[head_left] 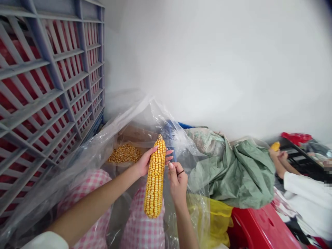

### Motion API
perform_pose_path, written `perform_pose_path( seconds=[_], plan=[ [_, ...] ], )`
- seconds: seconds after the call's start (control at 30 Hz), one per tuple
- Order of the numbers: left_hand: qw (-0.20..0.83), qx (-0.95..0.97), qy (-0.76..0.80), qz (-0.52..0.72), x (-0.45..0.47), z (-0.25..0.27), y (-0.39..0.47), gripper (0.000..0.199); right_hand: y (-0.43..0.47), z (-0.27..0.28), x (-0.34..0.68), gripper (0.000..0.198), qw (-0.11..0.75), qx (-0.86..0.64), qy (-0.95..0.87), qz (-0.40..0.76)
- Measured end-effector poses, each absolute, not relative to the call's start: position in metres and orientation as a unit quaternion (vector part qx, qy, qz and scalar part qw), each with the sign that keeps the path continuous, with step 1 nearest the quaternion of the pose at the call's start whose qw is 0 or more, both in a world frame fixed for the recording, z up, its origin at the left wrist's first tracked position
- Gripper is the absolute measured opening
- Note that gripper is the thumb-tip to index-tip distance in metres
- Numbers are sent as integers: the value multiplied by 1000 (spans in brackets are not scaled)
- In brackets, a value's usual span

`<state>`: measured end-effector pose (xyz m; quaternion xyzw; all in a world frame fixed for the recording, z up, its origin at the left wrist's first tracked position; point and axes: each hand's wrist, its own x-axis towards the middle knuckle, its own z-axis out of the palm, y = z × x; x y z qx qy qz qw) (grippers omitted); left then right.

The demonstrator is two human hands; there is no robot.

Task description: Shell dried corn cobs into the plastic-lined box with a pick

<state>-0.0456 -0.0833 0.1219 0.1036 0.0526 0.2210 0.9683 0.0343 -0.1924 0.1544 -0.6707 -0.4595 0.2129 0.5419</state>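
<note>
An ear of dried yellow corn (pixel 155 178) stands nearly upright in my left hand (pixel 145 162), its narrow end up and its kernels in full rows. The fingers of that hand wrap behind the ear, with the fingertips showing on its right side. My right hand (pixel 178 178) is closed just right of the ear, apart from it. A thin dark strip crosses its fingers; whether it is a band or part of a small tool, I cannot tell. Loose corn kernels (pixel 125 153) lie in a heap beyond my left wrist, inside clear plastic sheeting (pixel 129 116).
A grey plastic crate wall (pixel 63 86) rises at left. To the right lie a green sack (pixel 241 173), yellow mesh (pixel 218 221) and a red plastic stool (pixel 264 228). At far right, another person's hands (pixel 278 155) hold corn beside a black crate (pixel 298 159). A white wall (pixel 220 69) stands behind.
</note>
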Motion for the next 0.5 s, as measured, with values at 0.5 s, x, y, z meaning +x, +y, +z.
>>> perform_pose_path(
  seconds=[0.5],
  plan=[
    [962,143,-55,225,-53,114,-75,36,-165,137,24,52,643,-632,-232,365]
  ],
)
